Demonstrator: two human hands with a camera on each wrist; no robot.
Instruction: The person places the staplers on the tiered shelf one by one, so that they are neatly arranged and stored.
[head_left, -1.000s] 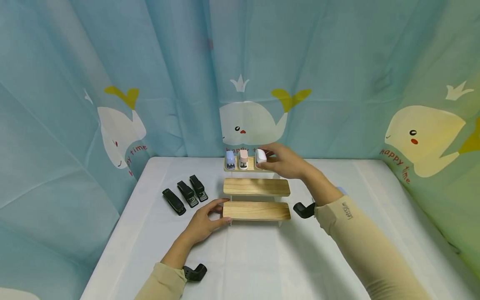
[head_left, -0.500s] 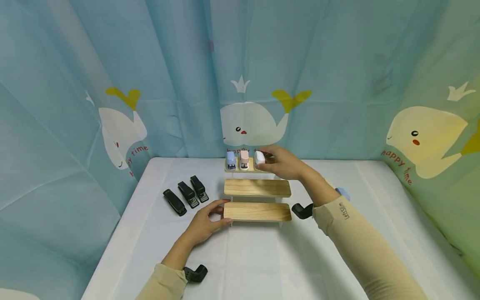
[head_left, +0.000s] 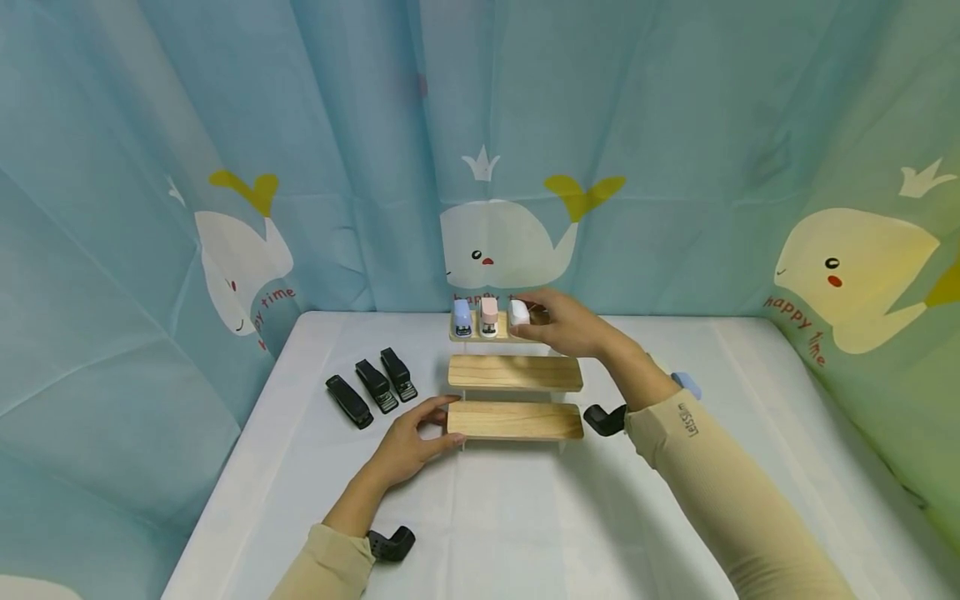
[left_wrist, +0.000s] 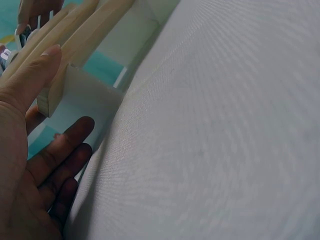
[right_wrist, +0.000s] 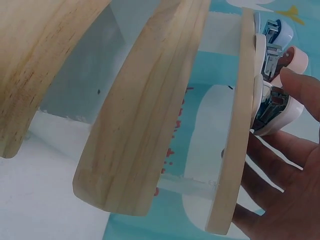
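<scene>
A three-step wooden display stand (head_left: 515, 373) is in the middle of the table. On its top step sit a blue mini stapler (head_left: 462, 317), a pink mini stapler (head_left: 489, 317) and a white mini stapler (head_left: 519, 312), in a row from the left. My right hand (head_left: 572, 323) holds the white one, its thumb and fingers at opposite sides; in the right wrist view the stapler's white base (right_wrist: 258, 95) meets the board. With thumb and forefinger, my left hand (head_left: 405, 446) grips the left end of the lowest step (left_wrist: 52, 95). Its other fingers (left_wrist: 70, 160) extend below.
Several black items lie left of the stand: one black stapler-like piece (head_left: 349, 402), another black stapler (head_left: 377, 386) and a third black stapler (head_left: 399, 375). A blue object (head_left: 686, 384) is partly hidden behind the right forearm. A whale-print curtain (head_left: 337, 167) hangs behind the table.
My right hand has shifted the white mini stapler slightly left, closer to the pink one. The left hand keeps its grip on the lowest step.
</scene>
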